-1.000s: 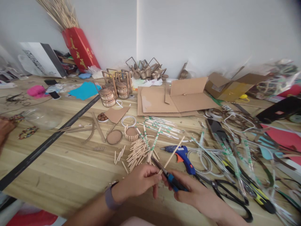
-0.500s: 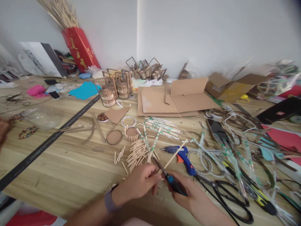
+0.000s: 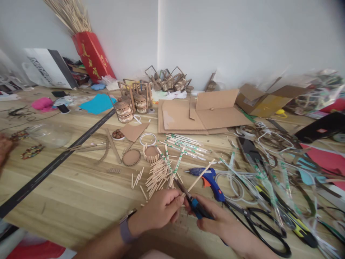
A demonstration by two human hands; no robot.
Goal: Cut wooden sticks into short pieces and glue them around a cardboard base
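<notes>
My left hand pinches the lower end of a thin wooden chopstick, which slants up to the right. In my right hand are snips with blue-and-black handles. Their dark blades lie across the chopstick, close to my left fingertips. Just beyond my hands is a pile of short cut sticks, with a few more scattered to its left. Green-printed wrappers lean over that pile. A small round cup edged with short sticks stands behind it.
A blue glue gun and large black scissors lie to the right, among tangled strips. Flat cardboard and small stick baskets stand at the back. Another person's hand shows at the left edge.
The handles of the snips have spread apart in my right hand, and a lower handle now shows beneath it. My left hand still pinches the chopstick in nearly the same place.
</notes>
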